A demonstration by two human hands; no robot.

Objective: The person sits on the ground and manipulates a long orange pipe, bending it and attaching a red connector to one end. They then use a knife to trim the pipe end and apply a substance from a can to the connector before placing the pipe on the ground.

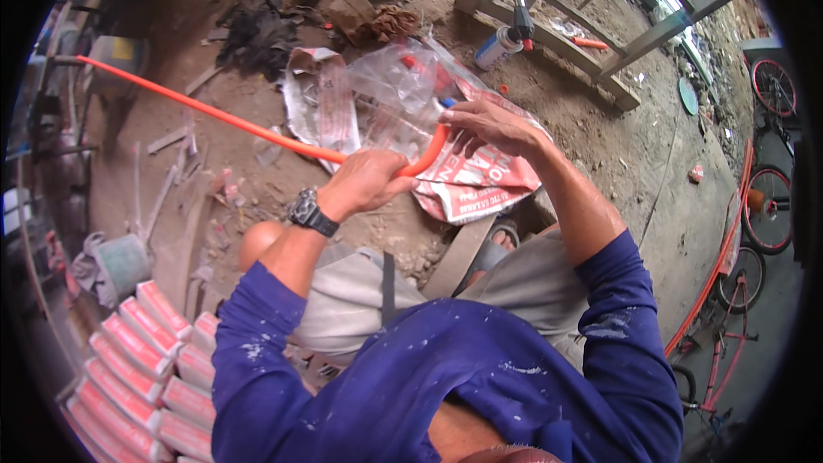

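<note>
A long orange plastic pipe slants from the far left down toward my knees, and its near right end bends upward. My left hand is wrapped round the pipe just before the bend. At the upturned end, the fingers of my right hand are closed on the pipe's tip. Beneath both hands lies a crumpled red-and-white sack with clear plastic over part of it. Past my right hand, a gas torch on a canister stands upright on the dirt.
Stacked red-and-white boxes are at my lower left, near a bucket. A metal ladder-like frame lies at the far right. Bicycles and long orange pipes line the right side. Scraps and a dark cloth litter the dirt.
</note>
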